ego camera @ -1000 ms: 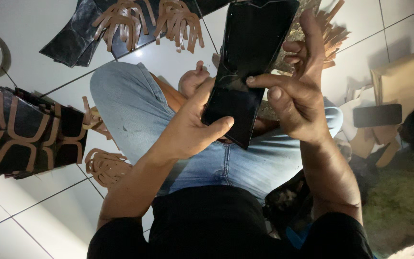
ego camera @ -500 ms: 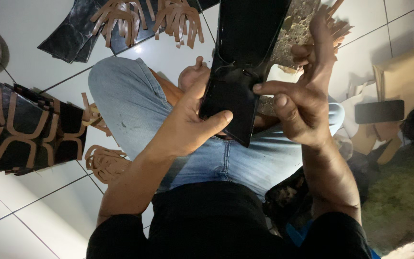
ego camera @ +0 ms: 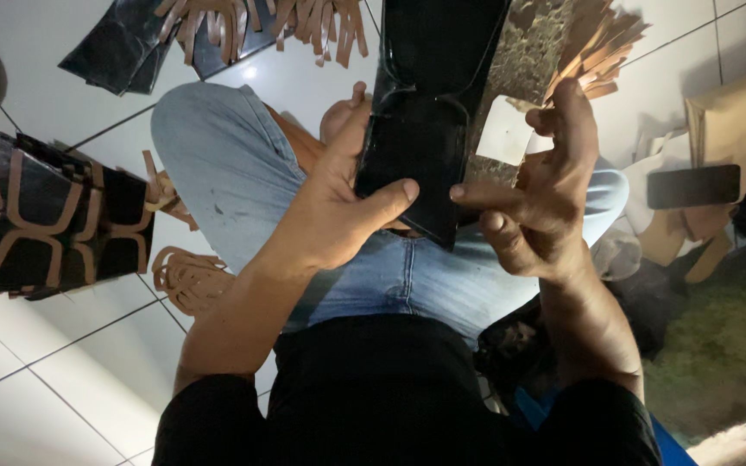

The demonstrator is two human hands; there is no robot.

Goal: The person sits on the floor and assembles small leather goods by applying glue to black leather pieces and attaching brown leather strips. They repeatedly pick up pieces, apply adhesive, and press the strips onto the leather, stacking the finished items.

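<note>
A long black glossy leather piece (ego camera: 429, 103) stands over my lap, its lower part folded into a pocket shape. My left hand (ego camera: 338, 207) grips its lower end, thumb across the front and fingers behind. My right hand (ego camera: 546, 194) is beside the piece's right edge with index finger and thumb pinched close to that edge; whether it grips the piece I cannot tell. Behind the piece lies a mottled brown-grey slab (ego camera: 533, 60) with a small white card (ego camera: 504, 131) on it.
A stack of black pieces with tan strap patterns (ego camera: 53, 220) lies at left. Tan strap cut-outs (ego camera: 187, 276) sit by my knee, more (ego camera: 261, 22) on black sheets at top. A dark phone (ego camera: 692, 185) rests on tan paper at right. White floor tiles surround my jeans.
The black piece has shifted up and to the right. My right hand slid off its front face to its right edge; my left thumb stays clamped on the lower end.
</note>
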